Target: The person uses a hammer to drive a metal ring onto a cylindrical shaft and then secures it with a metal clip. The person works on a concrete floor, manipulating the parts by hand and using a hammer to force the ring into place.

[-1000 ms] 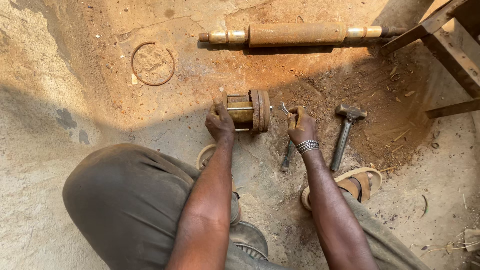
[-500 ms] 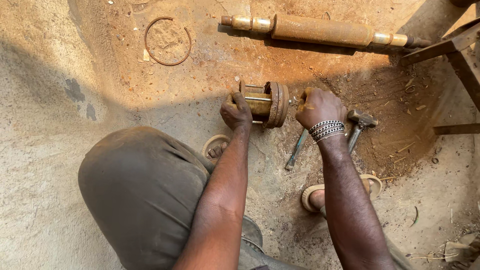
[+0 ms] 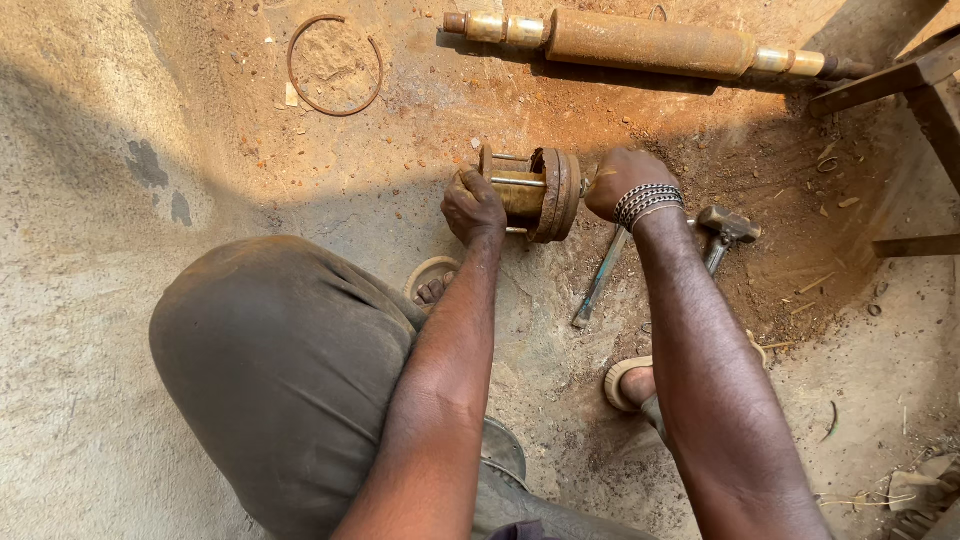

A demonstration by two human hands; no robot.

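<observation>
A rusty cylindrical metal assembly (image 3: 535, 190), with end discs joined by rods, lies on its side on the dirt floor. My left hand (image 3: 472, 208) grips its left end. My right hand (image 3: 622, 183), with a beaded bracelet on the wrist, is closed against its right disc end; what the fingers hold is hidden. A thin metal rod tool (image 3: 600, 280) lies on the ground just below my right hand, and a hammer (image 3: 722, 232) lies to its right.
A long rusty shaft (image 3: 640, 42) lies across the top. A wire ring (image 3: 335, 65) sits at upper left. A metal frame leg (image 3: 900, 85) stands at the right. My sandalled feet (image 3: 430, 285) rest below the assembly.
My right hand moved up from the ground beside the hammer onto the right end of the assembly. The left hand stays on its left end. The view shifted.
</observation>
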